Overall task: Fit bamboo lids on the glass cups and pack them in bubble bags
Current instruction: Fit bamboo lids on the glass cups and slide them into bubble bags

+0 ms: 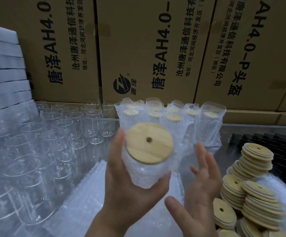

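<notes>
Above the counter (241, 132), left hand (121, 189) grips bagged cup (144, 171); right hand (196, 190) spread wide. One-handed hold risks dropping it.

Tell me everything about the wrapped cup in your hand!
It is a glass cup in a clear bubble bag, capped by a round pale bamboo lid with a small centre hole. It tilts toward the camera. The left hand grips its wrapped side and base; the open right hand hovers beside it, seemingly apart.
</notes>
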